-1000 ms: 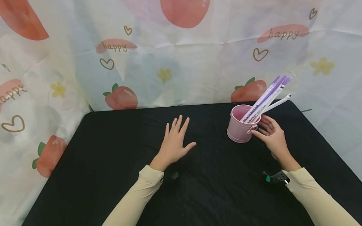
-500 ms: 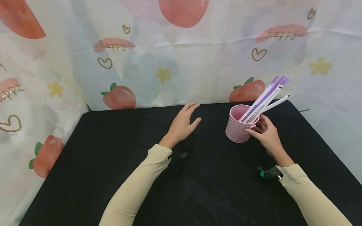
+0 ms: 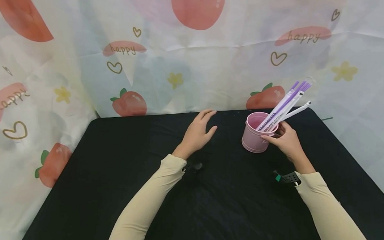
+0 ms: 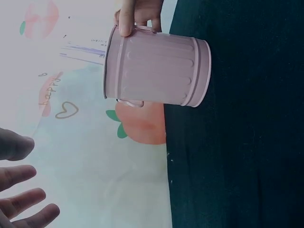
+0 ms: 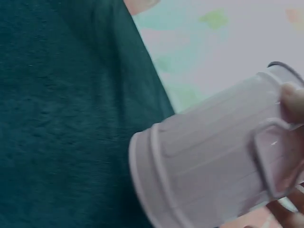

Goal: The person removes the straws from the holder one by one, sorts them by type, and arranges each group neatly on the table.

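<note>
A small pink metal bucket [image 3: 253, 142] with side handles is at the right rear of the table. Several thin purple and white wrapped sticks [image 3: 282, 108], perhaps straws, lean out of its mouth to the right. My right hand [image 3: 289, 140] grips the bucket by its right side near the rim and handle, thumb in front; the other fingers are partly hidden. My left hand [image 3: 196, 134] is held left of the bucket, apart from it, holding nothing. The left wrist view shows its fingers [image 4: 23, 199] spread and the ribbed bucket wall [image 4: 156, 71] facing it.
A black cloth covers the table [image 3: 215, 198]. Behind it and on the left hangs a pale curtain [image 3: 209, 72] printed with fruit, hearts and flowers. A dark wrist device [image 3: 289, 177] sits at the right sleeve.
My left hand has moved forward and slightly right, towards the table's far edge, turning so its fingers point right. The right hand keeps its hold, and the bucket stays about where it was.
</note>
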